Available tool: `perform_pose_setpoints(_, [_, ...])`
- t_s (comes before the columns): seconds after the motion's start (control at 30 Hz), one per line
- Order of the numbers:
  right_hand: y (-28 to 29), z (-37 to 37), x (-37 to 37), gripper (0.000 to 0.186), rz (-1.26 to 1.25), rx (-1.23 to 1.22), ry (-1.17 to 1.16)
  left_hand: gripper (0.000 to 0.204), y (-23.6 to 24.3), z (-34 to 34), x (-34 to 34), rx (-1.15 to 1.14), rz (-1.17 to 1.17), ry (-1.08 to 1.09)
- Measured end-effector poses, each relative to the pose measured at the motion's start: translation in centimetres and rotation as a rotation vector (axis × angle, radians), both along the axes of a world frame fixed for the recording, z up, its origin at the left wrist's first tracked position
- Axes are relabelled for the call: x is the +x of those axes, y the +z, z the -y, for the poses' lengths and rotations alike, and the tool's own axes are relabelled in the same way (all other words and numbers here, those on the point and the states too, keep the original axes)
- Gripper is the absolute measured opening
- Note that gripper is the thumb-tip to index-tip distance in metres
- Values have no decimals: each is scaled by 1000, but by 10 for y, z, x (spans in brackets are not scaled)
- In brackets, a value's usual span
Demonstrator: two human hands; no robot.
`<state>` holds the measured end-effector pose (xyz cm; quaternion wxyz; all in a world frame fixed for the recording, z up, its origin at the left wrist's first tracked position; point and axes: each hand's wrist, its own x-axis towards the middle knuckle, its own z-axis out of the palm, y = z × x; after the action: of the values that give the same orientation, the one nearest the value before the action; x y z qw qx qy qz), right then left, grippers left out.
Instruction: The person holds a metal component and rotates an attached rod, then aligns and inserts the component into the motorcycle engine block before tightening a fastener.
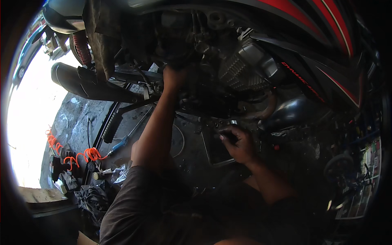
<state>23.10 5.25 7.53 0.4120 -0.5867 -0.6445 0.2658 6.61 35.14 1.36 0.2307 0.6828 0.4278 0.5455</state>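
Note:
A black and red motorcycle [310,61] fills the upper part of the view, its finned engine [241,69] exposed. My left hand [173,77] reaches up into the dark space beside the engine, fingers hidden among the parts. My right hand [239,143] is lower, below the engine, closed around a small metal socket-like tool [232,122] with a shiny tip. What the left hand grips is too dark to tell.
A black exhaust pipe [90,85] runs along the left. A blue-handled screwdriver [122,143] lies on the concrete floor. An orange coiled hose [77,157] and black tools sit at lower left. A shallow dark tray [216,157] lies under my right hand.

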Motion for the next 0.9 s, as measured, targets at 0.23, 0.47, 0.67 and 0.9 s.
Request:
perform_pose_setpoints(0.23, [-8, -8, 2, 19, 30, 7, 36, 51, 17, 24, 7, -108, 40, -27])
perform_pose_setpoints(0.47, [-2, -14, 1, 18, -118, 13, 4, 37, 14, 58, -12, -100, 433, -115])
perform_pose_setpoints(0.67, [-17, -30, 21, 20, -718, -283, -51, 34, 21, 114, -6, -11, 461, 12])
perform_pose_setpoints(0.9, [1, -56, -29, 29, -982, -84, 199, 26, 42, 158, 3, -289, 612, -614])
